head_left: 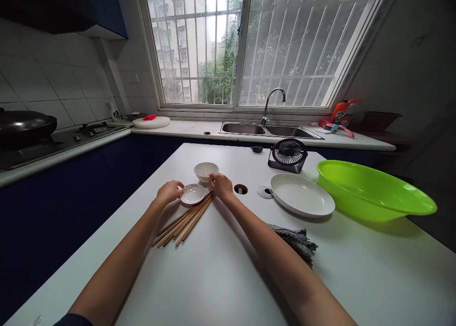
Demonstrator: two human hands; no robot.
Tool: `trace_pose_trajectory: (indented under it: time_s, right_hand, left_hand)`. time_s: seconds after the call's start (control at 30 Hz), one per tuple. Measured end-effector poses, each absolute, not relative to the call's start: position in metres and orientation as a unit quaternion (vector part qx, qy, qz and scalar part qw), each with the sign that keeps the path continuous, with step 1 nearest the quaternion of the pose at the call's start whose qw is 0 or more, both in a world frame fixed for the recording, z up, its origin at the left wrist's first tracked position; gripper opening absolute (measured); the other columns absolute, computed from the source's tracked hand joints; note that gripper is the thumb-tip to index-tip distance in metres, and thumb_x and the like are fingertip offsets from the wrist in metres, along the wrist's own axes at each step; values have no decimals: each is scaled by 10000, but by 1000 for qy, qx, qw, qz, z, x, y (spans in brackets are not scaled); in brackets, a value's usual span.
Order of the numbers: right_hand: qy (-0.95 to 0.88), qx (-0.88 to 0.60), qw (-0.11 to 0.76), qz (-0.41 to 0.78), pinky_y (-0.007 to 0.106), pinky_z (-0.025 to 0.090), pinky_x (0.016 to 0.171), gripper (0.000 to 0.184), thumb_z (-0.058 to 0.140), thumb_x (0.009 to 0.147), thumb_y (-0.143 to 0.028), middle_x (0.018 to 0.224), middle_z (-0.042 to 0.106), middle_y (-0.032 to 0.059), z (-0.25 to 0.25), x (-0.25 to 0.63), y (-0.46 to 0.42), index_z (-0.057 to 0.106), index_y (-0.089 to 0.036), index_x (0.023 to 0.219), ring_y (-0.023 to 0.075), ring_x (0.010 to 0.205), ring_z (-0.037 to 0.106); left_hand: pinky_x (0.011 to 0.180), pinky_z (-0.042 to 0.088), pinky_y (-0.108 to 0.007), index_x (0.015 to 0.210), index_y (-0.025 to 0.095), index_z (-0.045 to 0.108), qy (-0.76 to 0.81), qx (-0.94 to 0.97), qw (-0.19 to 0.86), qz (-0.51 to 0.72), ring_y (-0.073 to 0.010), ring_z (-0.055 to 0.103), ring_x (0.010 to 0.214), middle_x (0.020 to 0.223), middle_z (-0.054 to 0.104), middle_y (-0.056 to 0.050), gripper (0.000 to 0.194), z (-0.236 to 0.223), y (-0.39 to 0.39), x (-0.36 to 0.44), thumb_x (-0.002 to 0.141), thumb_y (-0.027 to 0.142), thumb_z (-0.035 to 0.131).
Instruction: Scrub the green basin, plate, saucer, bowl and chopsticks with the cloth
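1. Head view: on my feed, the small plate [192,194] lies between the hands, nearer the left hand [170,192]; the bowl [205,171] stands just beyond it, nearer the right hand [221,185].
2. The chopsticks [185,222] lie fanned on the table [213,278], long axis running near-left to far-right, far ends by my right wrist.
3. My hands are apart: left pinched on the plate's left rim, right on the bowl's right rim; how firmly, I cannot tell.
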State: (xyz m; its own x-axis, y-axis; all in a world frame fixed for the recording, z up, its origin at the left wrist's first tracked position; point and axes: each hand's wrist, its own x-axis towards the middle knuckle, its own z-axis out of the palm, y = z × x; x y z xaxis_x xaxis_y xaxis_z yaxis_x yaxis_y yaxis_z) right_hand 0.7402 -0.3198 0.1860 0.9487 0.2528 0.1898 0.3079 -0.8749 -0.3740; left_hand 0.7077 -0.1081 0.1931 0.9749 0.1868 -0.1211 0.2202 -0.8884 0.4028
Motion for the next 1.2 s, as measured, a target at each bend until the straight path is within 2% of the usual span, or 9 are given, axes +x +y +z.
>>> trace_pose_trajectory:
  time_s: [0.23, 0.47, 0.6, 0.8, 0.97, 1.03, 1.13, 1.2]
  right_hand:
    - [-144, -964, 210, -72, 261, 452, 671, 278, 448, 1002, -282, 1044, 737, 76, 184, 742, -320, 708, -232, 1088, 210, 909, 684]
    - [-156, -961, 218, -67, 266, 448, 663, 258, 485, 992, -299, 1017, 748, 52, 186, 729, -323, 733, -249, 1041, 210, 906, 685]
    - [-156, -959, 229, -60, 263, 469, 686, 242, 512, 980, -263, 1030, 756, 37, 190, 722, -324, 734, -257, 1075, 204, 922, 694]
    - [-159, -952, 251, -72, 287, 510, 732, 390, 558, 958, -246, 1073, 756, 38, 206, 709, -338, 604, -247, 1346, 221, 959, 701]
    - [-171, -942, 267, -106, 301, 520, 787, 357, 577, 938, -232, 1041, 761, 0, 225, 688, -380, 647, -283, 1284, 210, 956, 697]
    - [-187, -934, 280, -120, 298, 520, 770, 319, 588, 922, -208, 974, 768, 7, 227, 678, -405, 685, -259, 1221, 192, 858, 706]
    - [-219, -915, 315, -123, 282, 514, 664, 249, 587, 913, -211, 930, 760, 16, 221, 664, -446, 729, -227, 1117, 150, 661, 669]
    - [-237, -908, 321, -126, 279, 510, 611, 225, 586, 912, -241, 870, 753, 23, 214, 653, -472, 742, -224, 1074, 144, 604, 642]
  left_hand:
    - [563, 404, -245, 979, 212, 720, 98, 962, 246, -62, -151, 623, 593, 714, 709, -3, 236, 192, -102, 710, 759, 210, 635]
    - [469, 419, -252, 722, 155, 668, 106, 933, 330, -98, -171, 606, 524, 638, 675, -40, 79, 191, -101, 709, 698, 227, 648]
    - [472, 488, -276, 728, 141, 631, 115, 899, 407, -116, -192, 635, 513, 626, 651, -45, 142, 194, -100, 707, 655, 250, 685]
    - [544, 588, -334, 766, 150, 594, 110, 841, 515, -128, -224, 687, 593, 653, 651, -36, 289, 205, -96, 702, 595, 323, 751]
    - [581, 613, -330, 787, 137, 635, 93, 807, 566, -139, -208, 696, 651, 767, 690, -50, 401, 214, -90, 696, 533, 374, 834]
    - [589, 615, -327, 799, 125, 661, 85, 792, 586, -147, -203, 698, 658, 799, 702, -61, 420, 216, -88, 695, 532, 382, 859]
    - [610, 620, -328, 821, 109, 694, 77, 777, 606, -154, -199, 700, 672, 807, 716, -75, 428, 219, -87, 692, 553, 387, 878]
    - [631, 625, -331, 843, 101, 713, 75, 767, 618, -156, -198, 702, 679, 812, 725, -84, 432, 222, -88, 689, 569, 387, 884]
